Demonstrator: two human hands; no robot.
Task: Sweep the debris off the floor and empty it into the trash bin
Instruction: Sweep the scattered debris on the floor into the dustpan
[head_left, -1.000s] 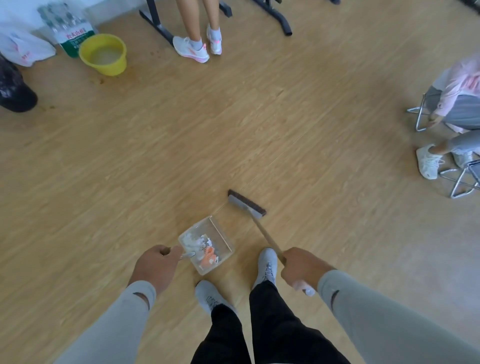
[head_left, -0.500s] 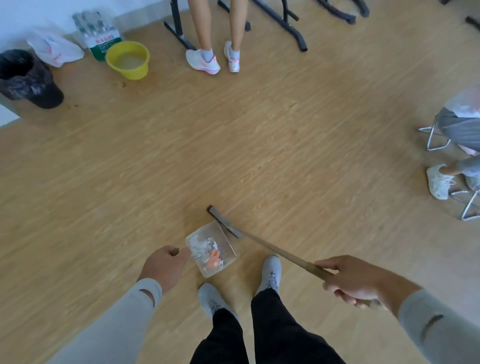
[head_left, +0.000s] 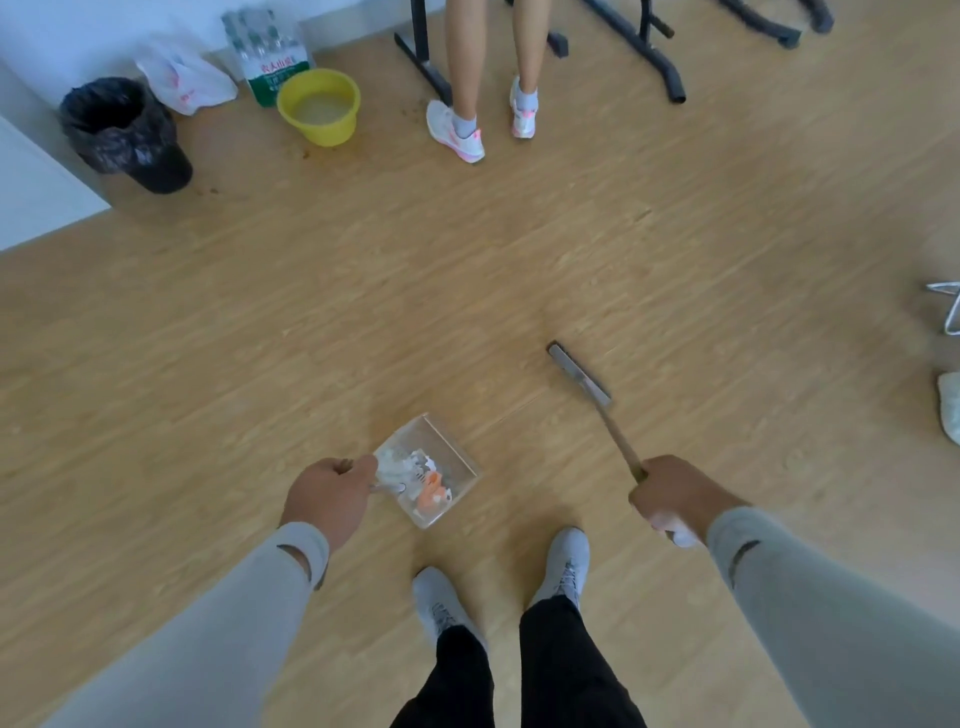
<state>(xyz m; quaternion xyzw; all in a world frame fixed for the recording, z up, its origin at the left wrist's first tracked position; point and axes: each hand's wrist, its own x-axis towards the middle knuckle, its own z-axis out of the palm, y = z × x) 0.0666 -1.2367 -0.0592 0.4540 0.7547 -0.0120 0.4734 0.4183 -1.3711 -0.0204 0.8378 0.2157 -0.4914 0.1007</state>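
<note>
My left hand (head_left: 332, 499) grips the dustpan (head_left: 428, 470) of debris (head_left: 421, 480); my right hand (head_left: 675, 499) grips the broom (head_left: 587, 384), its head right of the dustpan. The trash bin (head_left: 124, 135) stands far beyond the dustpan, leftward.

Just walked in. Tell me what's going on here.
A person is cleaning the floor. Their left hand holds the handle of a clear dustpan that has white and orange debris in it. Their right hand grips a broom held off to the right, apart from the pan. The black-lined trash bin stands across the room by the wall, next to a yellow bucket. The pan has not been emptied yet.
</note>
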